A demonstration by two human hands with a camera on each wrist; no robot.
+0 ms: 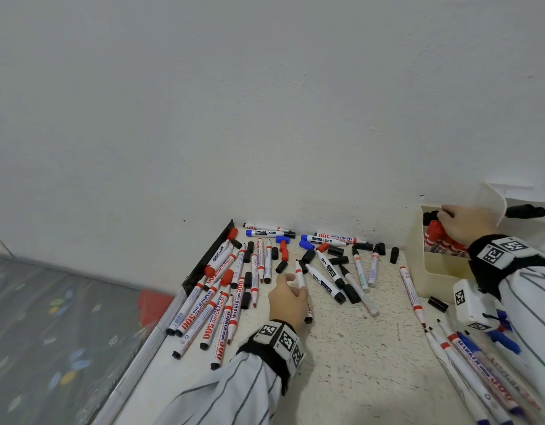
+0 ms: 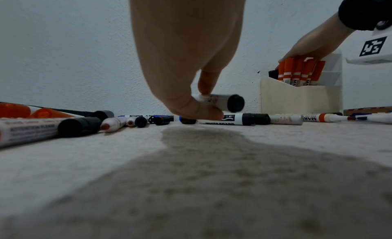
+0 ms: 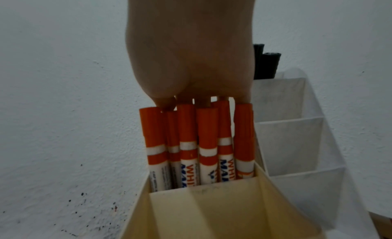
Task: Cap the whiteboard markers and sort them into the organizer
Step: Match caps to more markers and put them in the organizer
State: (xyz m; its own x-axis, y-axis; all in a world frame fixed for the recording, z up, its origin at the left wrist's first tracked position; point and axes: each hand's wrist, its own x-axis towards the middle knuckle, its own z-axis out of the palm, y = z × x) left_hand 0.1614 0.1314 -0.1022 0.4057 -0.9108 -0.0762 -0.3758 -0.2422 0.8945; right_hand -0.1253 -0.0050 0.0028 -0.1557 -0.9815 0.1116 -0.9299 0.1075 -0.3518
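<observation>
At the far left of the speckled table [image 1: 341, 348] lies a heap of markers [image 1: 216, 296], most uncapped, pressed against a black strip [image 1: 209, 256] at the table's left edge, with loose black caps [image 1: 249, 279] scattered among them. Next comes your left hand [image 1: 288, 299], low over the table: its thumb and fingers pinch 1 marker [image 1: 300, 276] with a red band, uncapped, its tip pointing away from you; the wrist view shows that marker's black back end [image 2: 235, 103] sticking out to the right of the fingertips [image 2: 206, 85], lifted just clear of the table. Just beyond and to the right of that hand lie more markers with black ends [image 1: 332, 279], 2 blue caps [image 1: 306, 244] and several black caps near the wall [image 1: 265, 102]. Further right, 1 uncapped red marker [image 1: 412, 291] lies alone, and a fan of markers [image 1: 473, 372] sits at the near right corner. At the far right stands the cream organizer [image 1: 418, 271] against the wall. Your right hand [image 1: 466, 223] is over its back compartment, fingers bent down onto the tops of the capped red markers [image 3: 199, 142] standing upright there; you cannot tell whether it grips 1 of them or only presses on the caps. The compartment in front of them [image 3: 212, 212] sits nearer the wrist, and black-capped markers [image 3: 266, 63] stand behind to the right.
</observation>
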